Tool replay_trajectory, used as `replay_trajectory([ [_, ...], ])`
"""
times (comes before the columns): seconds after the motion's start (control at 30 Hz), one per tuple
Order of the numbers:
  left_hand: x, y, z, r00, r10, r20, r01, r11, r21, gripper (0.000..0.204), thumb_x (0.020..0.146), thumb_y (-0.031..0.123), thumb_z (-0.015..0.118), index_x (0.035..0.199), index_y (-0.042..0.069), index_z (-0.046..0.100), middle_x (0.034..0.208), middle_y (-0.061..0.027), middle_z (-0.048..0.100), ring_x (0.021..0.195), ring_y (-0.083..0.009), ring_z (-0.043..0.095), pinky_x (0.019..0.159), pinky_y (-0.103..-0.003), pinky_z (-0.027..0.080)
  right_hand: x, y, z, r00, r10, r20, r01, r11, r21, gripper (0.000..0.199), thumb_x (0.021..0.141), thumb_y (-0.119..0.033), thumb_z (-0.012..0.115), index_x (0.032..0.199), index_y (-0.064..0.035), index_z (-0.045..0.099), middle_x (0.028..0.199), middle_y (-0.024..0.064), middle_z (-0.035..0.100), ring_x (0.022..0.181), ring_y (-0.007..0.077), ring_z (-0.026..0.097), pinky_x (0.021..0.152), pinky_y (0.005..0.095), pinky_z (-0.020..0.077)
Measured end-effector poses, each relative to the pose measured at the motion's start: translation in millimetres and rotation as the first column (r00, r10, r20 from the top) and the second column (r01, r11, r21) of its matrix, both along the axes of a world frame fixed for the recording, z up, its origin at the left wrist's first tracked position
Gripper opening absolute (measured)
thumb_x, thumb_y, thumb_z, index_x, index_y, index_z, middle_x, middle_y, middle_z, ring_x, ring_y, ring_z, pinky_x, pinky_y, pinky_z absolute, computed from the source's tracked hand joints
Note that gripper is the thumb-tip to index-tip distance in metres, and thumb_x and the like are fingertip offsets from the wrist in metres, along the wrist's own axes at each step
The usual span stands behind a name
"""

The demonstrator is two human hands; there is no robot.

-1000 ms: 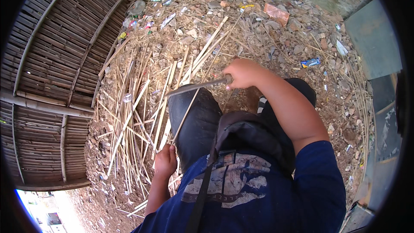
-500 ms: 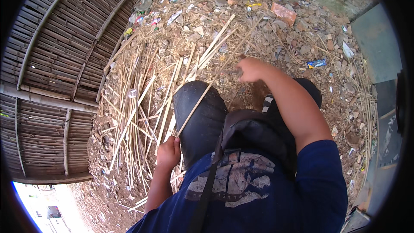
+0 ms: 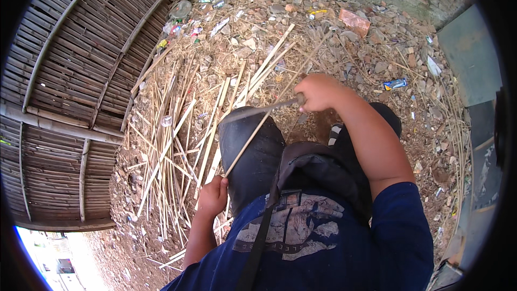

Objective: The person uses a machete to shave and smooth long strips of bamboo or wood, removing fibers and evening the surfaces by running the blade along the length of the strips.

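My left hand (image 3: 214, 196) is closed round the near end of a long thin bamboo strip (image 3: 249, 140). The strip slants up and away over my left thigh, and its far end reaches the littered ground. In my right hand (image 3: 323, 92), closed on the handle, is a knife (image 3: 256, 110) with a long blade, somewhat blurred. The blade points left and crosses the strip above my left knee; whether it touches the strip I cannot tell.
Many split bamboo strips (image 3: 167, 156) lie loosely piled on the ground to the left. A slatted bamboo wall (image 3: 81, 48) stands beyond them. Stones, straw and litter cover the ground, with a brick piece (image 3: 355, 22) at the back. Grey-green panels (image 3: 471, 56) stand at the right.
My right hand has shifted slightly right and nearer to me. The knife blade, barely visible before, now stretches left across the strip. My left hand stays on the strip's near end, nearly still.
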State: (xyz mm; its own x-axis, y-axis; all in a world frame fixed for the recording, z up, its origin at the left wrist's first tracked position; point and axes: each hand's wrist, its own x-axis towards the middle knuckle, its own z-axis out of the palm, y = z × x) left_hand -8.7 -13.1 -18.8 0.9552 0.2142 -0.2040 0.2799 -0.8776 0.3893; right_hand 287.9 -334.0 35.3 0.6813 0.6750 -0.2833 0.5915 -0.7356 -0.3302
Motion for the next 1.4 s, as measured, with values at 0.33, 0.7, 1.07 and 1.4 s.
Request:
replay_trajectory([
  [0.33, 4, 19, -7, 0.990, 0.023, -0.141, -0.077, 0.918, -0.388, 0.046, 0.109, 0.042, 0.046, 0.091, 0.001, 0.060, 0.074, -0.0141, 0.060, 0.070, -0.0236, 0.056, 0.069, -0.039, 0.047, 10, -13, -25, 0.994, -0.106, -0.001, 0.105, 0.988, 0.112, 0.040, 0.078, -0.032, 0.081, 0.105, -0.0045, 0.071, 0.096, 0.0207, 0.071, 0.096, 0.0385, 0.069, 0.083, 0.0483, 0.0542],
  [0.7, 12, 13, -9, 0.999, -0.009, -0.048, 0.003, 0.993, -0.116, 0.041, 0.109, 0.034, 0.043, 0.088, 0.000, 0.057, 0.072, -0.0237, 0.060, 0.070, -0.0438, 0.061, 0.066, -0.049, 0.046, 31, -11, -45, 0.970, -0.194, -0.147, 0.208, 0.974, 0.088, 0.046, 0.076, -0.022, 0.073, 0.116, -0.0005, 0.069, 0.108, 0.0199, 0.071, 0.101, 0.0338, 0.070, 0.087, 0.0458, 0.0551],
  [1.07, -29, 34, -36, 0.999, 0.041, 0.031, -0.036, 0.991, -0.131, 0.045, 0.108, 0.034, 0.042, 0.083, 0.000, 0.056, 0.068, -0.0219, 0.058, 0.065, -0.0408, 0.057, 0.063, -0.050, 0.043, 38, -25, -50, 0.961, -0.259, -0.097, 0.272, 0.947, 0.169, 0.046, 0.076, -0.024, 0.076, 0.116, -0.0021, 0.071, 0.105, 0.0213, 0.072, 0.099, 0.0354, 0.070, 0.086, 0.0457, 0.0555],
  [1.4, -21, 35, -24, 1.000, -0.023, 0.012, 0.024, 0.994, -0.108, 0.040, 0.108, 0.032, 0.044, 0.084, 0.002, 0.056, 0.068, -0.0253, 0.059, 0.067, -0.0485, 0.059, 0.061, -0.052, 0.044, 47, -18, -83, 0.959, -0.187, -0.214, 0.222, 0.963, 0.155, 0.050, 0.075, -0.030, 0.080, 0.115, -0.0009, 0.071, 0.105, 0.0213, 0.072, 0.095, 0.0332, 0.070, 0.084, 0.0443, 0.0542],
])
